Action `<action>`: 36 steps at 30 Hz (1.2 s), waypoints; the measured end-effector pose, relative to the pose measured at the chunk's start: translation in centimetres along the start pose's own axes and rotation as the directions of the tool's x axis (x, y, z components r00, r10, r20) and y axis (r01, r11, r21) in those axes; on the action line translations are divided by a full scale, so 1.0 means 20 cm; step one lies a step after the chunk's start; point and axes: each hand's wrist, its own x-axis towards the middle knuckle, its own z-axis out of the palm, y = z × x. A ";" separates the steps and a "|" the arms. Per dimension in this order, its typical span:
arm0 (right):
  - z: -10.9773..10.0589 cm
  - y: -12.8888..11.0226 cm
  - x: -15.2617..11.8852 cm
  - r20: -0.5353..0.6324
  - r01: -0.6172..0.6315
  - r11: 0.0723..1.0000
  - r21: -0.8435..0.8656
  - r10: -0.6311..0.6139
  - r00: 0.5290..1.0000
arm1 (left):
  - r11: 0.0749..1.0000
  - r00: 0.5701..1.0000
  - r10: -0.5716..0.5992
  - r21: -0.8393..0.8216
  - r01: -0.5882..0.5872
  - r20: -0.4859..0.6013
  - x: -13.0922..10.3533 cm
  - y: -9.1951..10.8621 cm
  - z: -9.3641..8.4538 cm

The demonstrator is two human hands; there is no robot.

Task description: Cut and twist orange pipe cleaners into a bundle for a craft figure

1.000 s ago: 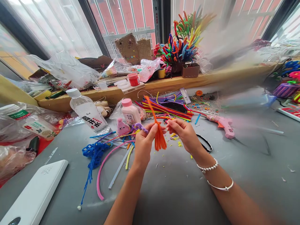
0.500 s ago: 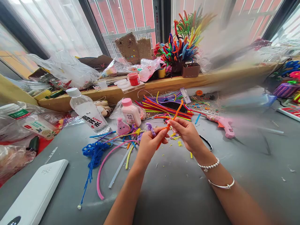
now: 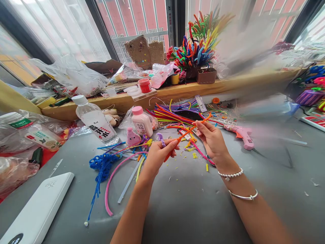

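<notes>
An orange pipe cleaner (image 3: 187, 132) stretches between my hands above the grey table. My left hand (image 3: 161, 155) pinches its lower part between thumb and fingers, and a bit of orange pokes out below them. Farther along, my right hand (image 3: 212, 138) grips it with thumb and fingertips, its free tip bending past the hand. A small purple fuzzy piece (image 3: 160, 139) shows at my left index finger; whether it is worn or lies behind cannot be told. Beneath the hands are yellow scraps (image 3: 194, 155) and a magenta pipe cleaner (image 3: 200, 152).
A bundle of coloured pipe cleaners (image 3: 175, 113) lies at the back. To its right rests a pink glue gun (image 3: 243, 135). On the left are blue yarn (image 3: 103, 167), a water bottle (image 3: 95, 120), a pink bottle (image 3: 142, 122) and a white power bank (image 3: 42, 206).
My hands have drawn apart, the right one moving right and the left slightly left. More of the orange pipe cleaner shows between them, and it lies at a flatter slant.
</notes>
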 end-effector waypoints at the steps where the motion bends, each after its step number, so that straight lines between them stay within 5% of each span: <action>1: 0.00 0.00 0.00 -0.008 0.013 1.000 0.001 -0.013 1.000 | 1.000 1.000 -0.003 -0.001 0.003 0.007 0.00 0.00 0.00; 10: -0.05 -0.01 0.05 -0.064 0.010 0.998 0.057 -0.006 0.998 | 0.998 0.998 -0.056 0.021 0.056 0.005 0.01 -0.01 -0.05; 15: -0.11 -0.04 0.08 0.062 0.009 0.991 0.133 -0.017 0.998 | 0.998 0.998 -0.058 0.010 0.058 0.029 0.01 0.01 -0.09; 22: -0.14 -0.07 0.07 0.271 -0.066 0.980 0.188 0.013 0.963 | 0.994 0.970 -0.112 0.020 0.111 0.215 0.01 0.00 -0.16; 36: -0.15 -0.07 0.06 0.306 -0.220 0.911 0.348 0.111 0.946 | 0.986 0.955 -0.161 0.076 0.146 0.251 0.02 -0.02 -0.16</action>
